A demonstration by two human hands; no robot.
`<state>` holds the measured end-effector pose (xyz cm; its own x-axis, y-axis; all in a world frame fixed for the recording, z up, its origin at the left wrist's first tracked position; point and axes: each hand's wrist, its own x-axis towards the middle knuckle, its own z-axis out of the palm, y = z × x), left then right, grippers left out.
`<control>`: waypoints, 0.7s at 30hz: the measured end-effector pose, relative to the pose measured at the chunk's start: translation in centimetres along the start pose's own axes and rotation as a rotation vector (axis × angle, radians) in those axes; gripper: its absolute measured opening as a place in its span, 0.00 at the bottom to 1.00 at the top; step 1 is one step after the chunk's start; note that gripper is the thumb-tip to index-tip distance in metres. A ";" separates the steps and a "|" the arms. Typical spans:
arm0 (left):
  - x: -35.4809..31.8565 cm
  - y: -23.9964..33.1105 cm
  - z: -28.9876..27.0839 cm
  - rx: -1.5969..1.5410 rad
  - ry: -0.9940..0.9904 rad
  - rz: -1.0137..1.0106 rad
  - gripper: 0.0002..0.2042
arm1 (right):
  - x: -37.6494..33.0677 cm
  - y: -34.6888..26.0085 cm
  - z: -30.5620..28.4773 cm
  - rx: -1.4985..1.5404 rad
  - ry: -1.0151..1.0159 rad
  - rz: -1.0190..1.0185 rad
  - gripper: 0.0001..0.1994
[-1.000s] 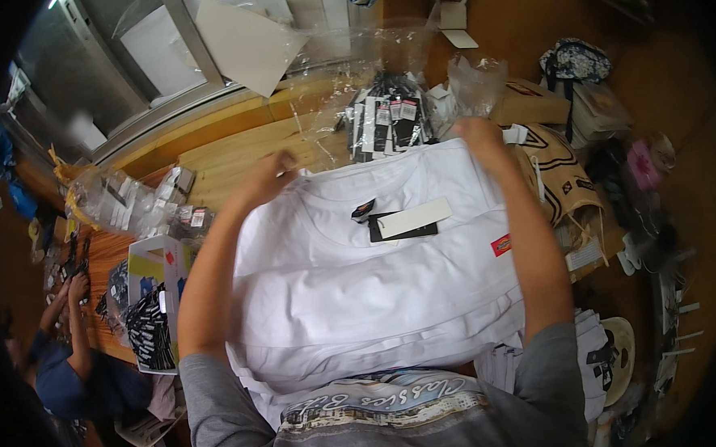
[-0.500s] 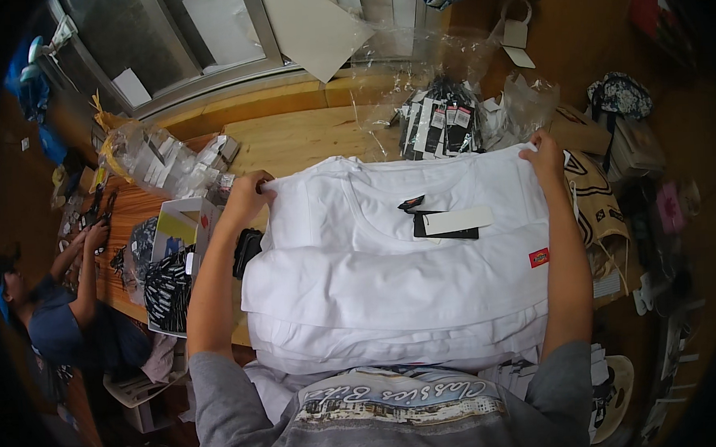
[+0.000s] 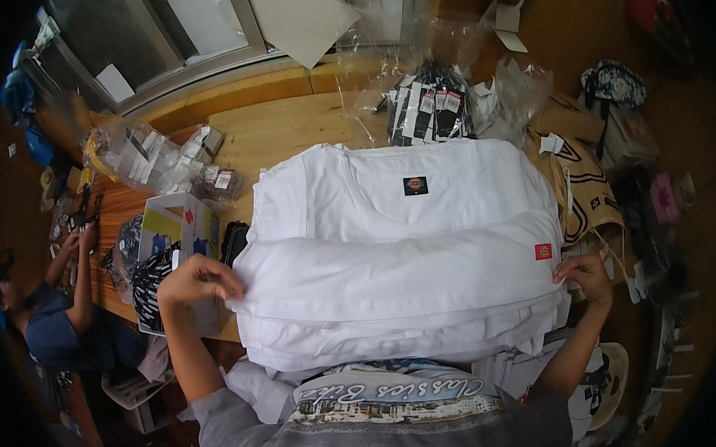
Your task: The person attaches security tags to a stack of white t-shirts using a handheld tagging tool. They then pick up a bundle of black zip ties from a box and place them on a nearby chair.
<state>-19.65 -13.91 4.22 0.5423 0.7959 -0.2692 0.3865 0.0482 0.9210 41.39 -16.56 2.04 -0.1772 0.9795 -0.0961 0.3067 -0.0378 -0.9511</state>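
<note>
A white T-shirt (image 3: pixel 425 260) lies face up on a stack of white shirts (image 3: pixel 380 336) in front of me. Its lower part is folded up over the front, below the round neck with a dark neck label (image 3: pixel 415 186). A small red patch (image 3: pixel 543 252) shows near the right side of the fold. My left hand (image 3: pixel 199 282) pinches the left edge of the folded part. Opposite it, my right hand (image 3: pixel 586 276) has thumb and fingers closed on the right edge, just below the patch.
Bagged hang tags (image 3: pixel 433 106) lie behind the shirt, clear plastic packs (image 3: pixel 156 157) at back left. An open box (image 3: pixel 181 220) of black-and-white tags stands left. A tan bag (image 3: pixel 578 179) lies right. At far left another person (image 3: pixel 67 320) handles something dark.
Both hands have left the shirt's shoulders and come down toward me to the edges of the folded part. The black and white hang tags at the neck are out of sight.
</note>
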 end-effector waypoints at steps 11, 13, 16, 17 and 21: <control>7.0 2.4 8.4 0.851 0.029 0.550 0.25 | 0.1 -5.5 1.4 -0.483 -0.109 0.072 0.13; 5.8 2.9 4.6 0.630 0.123 0.377 0.17 | -0.1 -7.4 2.0 -0.447 -0.107 0.013 0.22; 1.5 1.1 -3.8 0.784 0.761 -0.010 0.08 | -0.3 -8.4 1.7 -0.346 0.166 -0.057 0.22; -0.3 0.3 -6.3 0.813 0.867 -0.159 0.08 | -0.1 -9.0 1.7 -0.351 0.165 -0.067 0.21; -5.5 -4.2 -10.1 0.812 0.609 -0.405 0.12 | 0.7 -11.0 3.0 -0.490 0.167 -0.146 0.17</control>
<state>-31.81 -12.41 4.72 -0.1101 0.9867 -0.1200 0.9511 0.1396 0.2754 35.06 -16.03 11.55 -0.1120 0.9872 0.1132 0.6974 0.1592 -0.6987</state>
